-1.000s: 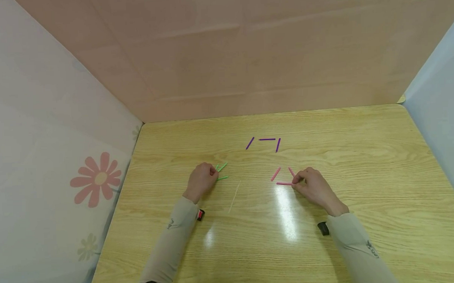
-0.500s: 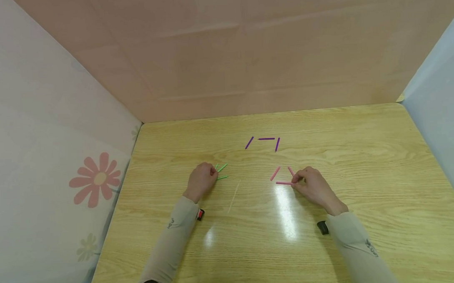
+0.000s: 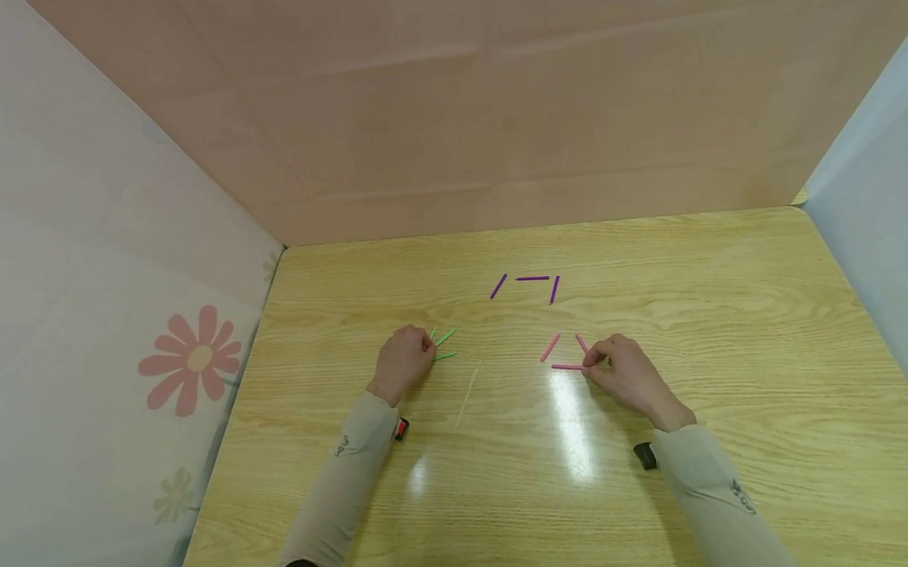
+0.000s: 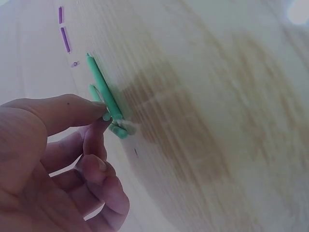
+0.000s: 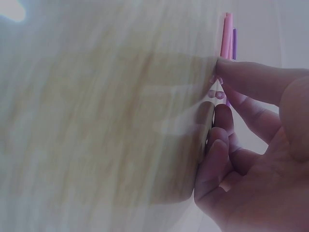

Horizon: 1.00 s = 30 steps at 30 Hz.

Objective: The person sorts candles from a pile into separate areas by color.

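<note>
Pink sticks (image 3: 564, 353) lie on the wooden worktop (image 3: 727, 349), just nearer the person than the purple sticks (image 3: 527, 283), which serve as the landmark. In the head view the right hand (image 3: 628, 372) pinches the end of the nearest pink stick, its grip closed on it. Left of the purple sticks and nearer the person, the left hand (image 3: 402, 360) holds the ends of the green sticks (image 3: 444, 344), which fan out from its curled fingers.

From the left wrist, thumb and fingertips (image 4: 99, 112) clamp the green sticks (image 4: 104, 96) against the worktop, the purple sticks (image 4: 63, 34) beyond.

From the right wrist, the fingertips (image 5: 227, 72) press pink stick ends (image 5: 226, 41) against the worktop.
</note>
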{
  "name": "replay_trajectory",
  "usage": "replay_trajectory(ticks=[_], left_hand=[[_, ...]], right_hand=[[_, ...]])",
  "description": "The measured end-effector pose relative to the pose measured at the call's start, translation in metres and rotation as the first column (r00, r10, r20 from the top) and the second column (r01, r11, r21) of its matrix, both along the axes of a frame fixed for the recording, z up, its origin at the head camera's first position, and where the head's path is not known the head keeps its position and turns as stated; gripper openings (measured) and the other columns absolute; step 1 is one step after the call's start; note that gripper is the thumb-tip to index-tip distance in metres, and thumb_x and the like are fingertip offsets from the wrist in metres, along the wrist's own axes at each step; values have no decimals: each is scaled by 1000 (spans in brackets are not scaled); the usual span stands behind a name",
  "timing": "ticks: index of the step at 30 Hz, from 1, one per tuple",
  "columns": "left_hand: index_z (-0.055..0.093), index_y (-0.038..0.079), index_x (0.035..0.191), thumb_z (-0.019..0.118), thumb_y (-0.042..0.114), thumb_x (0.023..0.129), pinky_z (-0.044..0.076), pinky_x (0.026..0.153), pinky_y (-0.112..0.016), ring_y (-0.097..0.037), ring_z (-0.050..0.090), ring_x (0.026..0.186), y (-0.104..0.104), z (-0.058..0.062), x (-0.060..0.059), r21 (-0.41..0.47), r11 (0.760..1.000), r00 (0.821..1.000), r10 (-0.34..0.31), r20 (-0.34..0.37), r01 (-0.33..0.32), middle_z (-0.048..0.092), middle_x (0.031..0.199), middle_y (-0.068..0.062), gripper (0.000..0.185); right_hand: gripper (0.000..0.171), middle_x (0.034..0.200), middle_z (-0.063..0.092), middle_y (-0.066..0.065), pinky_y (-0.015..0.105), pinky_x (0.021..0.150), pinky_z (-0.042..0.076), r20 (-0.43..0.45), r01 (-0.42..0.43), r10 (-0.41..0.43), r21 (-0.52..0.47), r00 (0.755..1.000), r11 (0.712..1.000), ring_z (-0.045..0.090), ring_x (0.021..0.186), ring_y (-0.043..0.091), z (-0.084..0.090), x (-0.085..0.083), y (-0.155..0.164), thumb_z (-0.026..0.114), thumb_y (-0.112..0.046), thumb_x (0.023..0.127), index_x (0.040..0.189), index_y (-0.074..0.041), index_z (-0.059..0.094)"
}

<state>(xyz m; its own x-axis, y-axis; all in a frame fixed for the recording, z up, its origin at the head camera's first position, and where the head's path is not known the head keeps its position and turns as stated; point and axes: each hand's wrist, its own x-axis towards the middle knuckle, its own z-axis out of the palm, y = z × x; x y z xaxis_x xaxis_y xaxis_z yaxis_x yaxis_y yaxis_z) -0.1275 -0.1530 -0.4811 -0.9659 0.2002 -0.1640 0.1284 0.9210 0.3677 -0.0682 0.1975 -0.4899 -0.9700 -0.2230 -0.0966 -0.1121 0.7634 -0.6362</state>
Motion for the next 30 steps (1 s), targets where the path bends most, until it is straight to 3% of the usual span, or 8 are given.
replay_trajectory(ticks=[30], left_hand=[[73, 6, 84, 62, 13, 89, 51, 58, -30, -16, 60, 67, 2, 0, -3, -32, 999, 1000, 4, 26, -3, 70, 87, -8, 14]], right_hand=[[3, 91, 60, 11, 32, 69, 38, -5, -2, 2, -8, 1000, 1000, 47, 79, 20, -2, 0, 2, 67, -10, 87, 85, -7, 68]])
